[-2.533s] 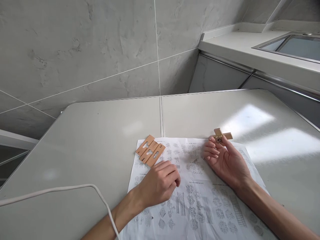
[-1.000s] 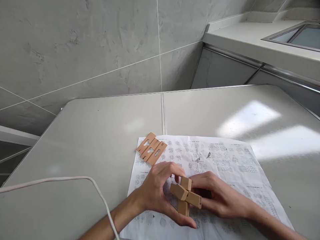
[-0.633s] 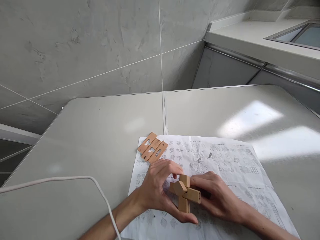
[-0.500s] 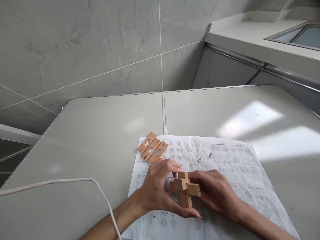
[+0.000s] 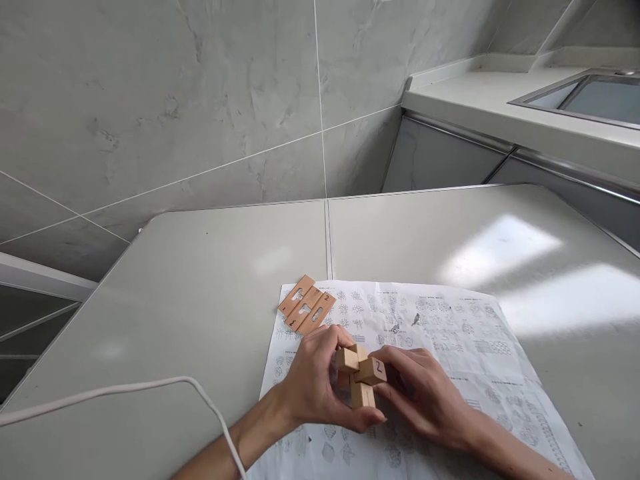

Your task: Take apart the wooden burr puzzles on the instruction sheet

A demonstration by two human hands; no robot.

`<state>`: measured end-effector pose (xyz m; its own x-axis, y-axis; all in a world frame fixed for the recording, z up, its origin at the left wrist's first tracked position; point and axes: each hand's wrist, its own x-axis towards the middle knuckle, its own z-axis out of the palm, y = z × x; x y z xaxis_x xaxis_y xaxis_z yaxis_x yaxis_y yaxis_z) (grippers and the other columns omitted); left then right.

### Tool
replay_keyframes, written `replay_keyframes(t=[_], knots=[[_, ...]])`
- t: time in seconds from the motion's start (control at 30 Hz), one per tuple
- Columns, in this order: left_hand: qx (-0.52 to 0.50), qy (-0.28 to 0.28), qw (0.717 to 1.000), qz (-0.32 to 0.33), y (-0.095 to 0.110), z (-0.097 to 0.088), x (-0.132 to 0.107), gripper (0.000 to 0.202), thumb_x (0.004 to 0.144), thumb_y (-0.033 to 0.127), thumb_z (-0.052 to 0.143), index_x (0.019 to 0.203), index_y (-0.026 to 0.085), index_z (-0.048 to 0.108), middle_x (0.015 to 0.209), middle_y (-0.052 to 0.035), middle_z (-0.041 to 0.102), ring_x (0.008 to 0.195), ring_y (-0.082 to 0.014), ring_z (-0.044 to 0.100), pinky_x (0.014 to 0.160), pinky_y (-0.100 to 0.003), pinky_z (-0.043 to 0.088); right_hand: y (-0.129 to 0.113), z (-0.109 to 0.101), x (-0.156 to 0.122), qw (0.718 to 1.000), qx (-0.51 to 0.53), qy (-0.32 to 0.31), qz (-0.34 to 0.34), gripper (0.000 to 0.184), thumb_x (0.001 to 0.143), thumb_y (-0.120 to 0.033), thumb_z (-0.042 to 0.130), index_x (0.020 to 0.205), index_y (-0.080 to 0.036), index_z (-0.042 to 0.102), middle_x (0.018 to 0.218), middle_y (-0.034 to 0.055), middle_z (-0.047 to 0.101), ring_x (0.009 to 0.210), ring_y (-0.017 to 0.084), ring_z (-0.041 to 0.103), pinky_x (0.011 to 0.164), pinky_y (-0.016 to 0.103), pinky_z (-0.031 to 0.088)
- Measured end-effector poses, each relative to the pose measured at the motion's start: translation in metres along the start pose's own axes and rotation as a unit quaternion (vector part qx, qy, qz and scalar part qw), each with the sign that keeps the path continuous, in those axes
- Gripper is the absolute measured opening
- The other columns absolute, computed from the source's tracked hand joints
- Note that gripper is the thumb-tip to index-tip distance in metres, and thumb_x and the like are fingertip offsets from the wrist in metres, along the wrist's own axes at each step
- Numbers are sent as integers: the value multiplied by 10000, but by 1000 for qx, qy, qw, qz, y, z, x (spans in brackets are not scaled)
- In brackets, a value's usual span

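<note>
Cluster of crossed wooden bars (image 5: 367, 373), one end marked 2, held over the printed sheet (image 5: 460, 347). Left hand (image 5: 317, 380) spans it, thumb below, fingers above; right hand (image 5: 425, 397) pinches its right side (fingertips partly hidden). Probably light, stiff, smooth; best held by opposite bar ends. Slotted wooden plates (image 5: 311, 298): sheet's far-left corner. White cable (image 5: 185, 380): left of sheet, limiting movement there. Tabletop (image 5: 250, 267): extends beyond sheet's far edge, likely the roomiest side.

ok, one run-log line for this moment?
left grip: holding wooden block assembly, "2" showing | right grip: at its right side, contact partly hidden | flat slotted pieces: at far left corner of printed sheet
</note>
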<state>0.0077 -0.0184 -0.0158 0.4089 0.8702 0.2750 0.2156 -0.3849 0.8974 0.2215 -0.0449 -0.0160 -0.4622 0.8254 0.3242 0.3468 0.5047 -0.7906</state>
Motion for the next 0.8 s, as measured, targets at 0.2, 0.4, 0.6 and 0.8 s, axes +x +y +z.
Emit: replay_keyframes(t=[0.2, 0.4, 0.6, 0.8], knots=[[-77, -97, 987, -101, 7, -11, 3, 722, 748, 893, 690, 870, 225, 444, 649, 60, 472, 548, -94, 366, 508, -246, 297, 1, 1, 1, 999, -17, 24, -25, 183, 1080, -352, 548, 961, -213, 547, 637, -45, 563, 503, 110, 462, 521, 254, 330], [-106, -150, 972, -147, 13, -19, 11, 807, 759, 1009, 524, 759, 205, 457, 642, 44, 435, 557, -109, 370, 522, -266, 295, 9, 2, 0, 997, -14, 66, -47, 295, 1097, -479, 557, 968, -215, 540, 635, -54, 577, 491, 101, 484, 527, 239, 357], [-40, -139, 978, -150, 20, -19, 18, 911, 733, 1076, 372, 684, 176, 502, 748, 0, 470, 632, -137, 428, 595, -298, 365, 12, 3, 3, 995, -38, 66, -71, 240, 1095, -375, 569, 1257, -200, 537, 773, -45, 671, 491, 83, 526, 534, 239, 392], [-32, -142, 977, -157, 20, -19, 18, 935, 726, 1080, 368, 704, 167, 572, 779, -24, 521, 681, -169, 486, 624, -306, 420, 14, 4, 5, 983, -92, 108, -116, 177, 1109, -372, 568, 1118, -201, 611, 777, -24, 656, 510, 83, 519, 519, 246, 359]])
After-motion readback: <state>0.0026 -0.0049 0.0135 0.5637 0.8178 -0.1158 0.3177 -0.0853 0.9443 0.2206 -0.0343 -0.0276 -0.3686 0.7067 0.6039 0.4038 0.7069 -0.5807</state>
